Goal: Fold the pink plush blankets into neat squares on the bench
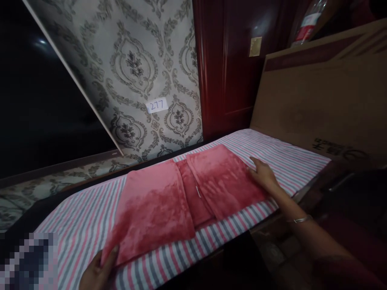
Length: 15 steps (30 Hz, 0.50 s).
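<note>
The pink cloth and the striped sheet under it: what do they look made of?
The pink cloth looks like plush fleece or velour: soft sheen, mottled nap. The striped sheet looks like flat woven cotton, matte, though the dim light leaves it open. The left hand grips the cloth's near corner; the right hand rests flat on its far edge.

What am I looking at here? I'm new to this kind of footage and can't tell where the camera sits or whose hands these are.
The one picture comes from a camera worn on a person's head, looking forward and down, so both bare hands are that person's own. There is no machine. A pink plush cloth lies on a striped sheet, both its sides folded in toward the middle. The left hand pinches the cloth's near left corner; the right hand, with a bangle at the wrist, rests flat on the cloth's right edge. Behind are patterned wallpaper with a tag reading 277, and a cardboard sheet leaning at the right.
</note>
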Each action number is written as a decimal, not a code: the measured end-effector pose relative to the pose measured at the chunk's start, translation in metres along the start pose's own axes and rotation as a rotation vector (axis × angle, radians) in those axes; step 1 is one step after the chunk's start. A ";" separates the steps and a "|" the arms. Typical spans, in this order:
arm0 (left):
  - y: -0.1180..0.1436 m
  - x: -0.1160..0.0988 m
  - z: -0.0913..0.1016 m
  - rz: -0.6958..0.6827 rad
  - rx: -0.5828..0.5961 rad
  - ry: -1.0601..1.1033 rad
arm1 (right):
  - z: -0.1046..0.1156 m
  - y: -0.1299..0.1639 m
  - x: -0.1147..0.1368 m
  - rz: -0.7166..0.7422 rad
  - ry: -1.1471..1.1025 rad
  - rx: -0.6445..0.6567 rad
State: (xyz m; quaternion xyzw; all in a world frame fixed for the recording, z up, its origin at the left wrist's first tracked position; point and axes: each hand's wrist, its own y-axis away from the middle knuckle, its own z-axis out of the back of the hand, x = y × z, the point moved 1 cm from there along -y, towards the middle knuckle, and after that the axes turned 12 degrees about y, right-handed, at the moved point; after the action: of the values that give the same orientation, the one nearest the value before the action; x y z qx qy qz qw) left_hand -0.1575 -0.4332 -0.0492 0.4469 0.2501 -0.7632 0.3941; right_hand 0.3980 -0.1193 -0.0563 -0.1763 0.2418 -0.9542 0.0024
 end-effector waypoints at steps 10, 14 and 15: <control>0.026 -0.051 0.001 -0.305 -0.240 -0.111 | 0.017 0.039 -0.044 -0.320 -0.544 0.371; 0.056 -0.092 -0.036 -0.217 0.059 0.323 | 0.022 0.043 -0.037 -0.398 -0.758 0.350; 0.061 -0.101 -0.049 -0.167 0.178 0.436 | 0.021 0.045 -0.033 -0.445 -0.858 0.315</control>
State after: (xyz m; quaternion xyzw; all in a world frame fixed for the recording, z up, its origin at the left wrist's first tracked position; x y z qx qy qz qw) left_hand -0.0540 -0.3938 0.0147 0.6117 0.2973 -0.6976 0.2256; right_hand 0.4329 -0.1657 -0.0707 -0.5969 0.0286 -0.7983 -0.0752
